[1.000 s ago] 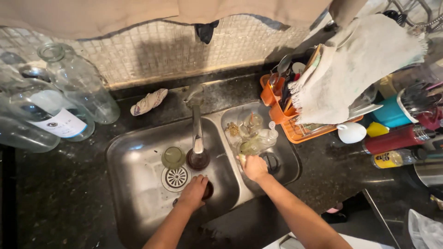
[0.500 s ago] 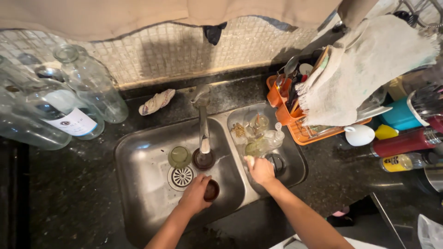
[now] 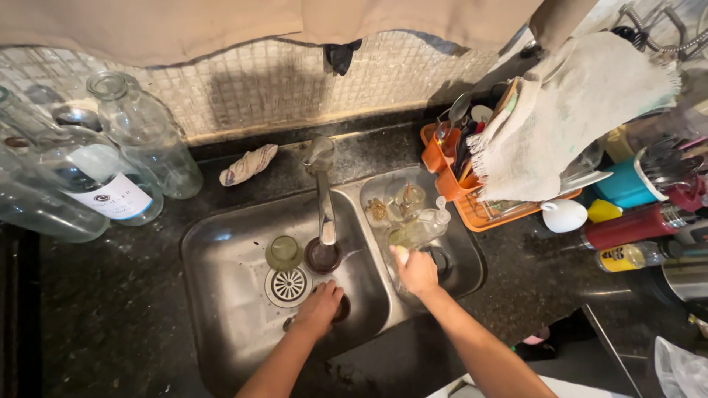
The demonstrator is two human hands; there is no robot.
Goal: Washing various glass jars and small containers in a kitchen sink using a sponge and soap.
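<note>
Now, nearest us, the left hand [image 3: 318, 306] curls down over a small dark cup [image 3: 341, 308] on the floor of the left basin [image 3: 221, 295], fingers closed around it, beside the round drain strainer [image 3: 288, 284]. The right hand [image 3: 417, 271] grips a pale sponge [image 3: 402, 255] in the right basin [image 3: 464, 258], among clear glasses [image 3: 413, 214]. Between them the tap [image 3: 323, 199] juts over a green cup [image 3: 284, 252]. Further back, black stone counter [image 3: 96, 295], big glass bottles [image 3: 110, 177], an orange rack [image 3: 479, 206] under a draped cloth [image 3: 568, 118], then mosaic tiles [image 3: 280, 81].
</note>
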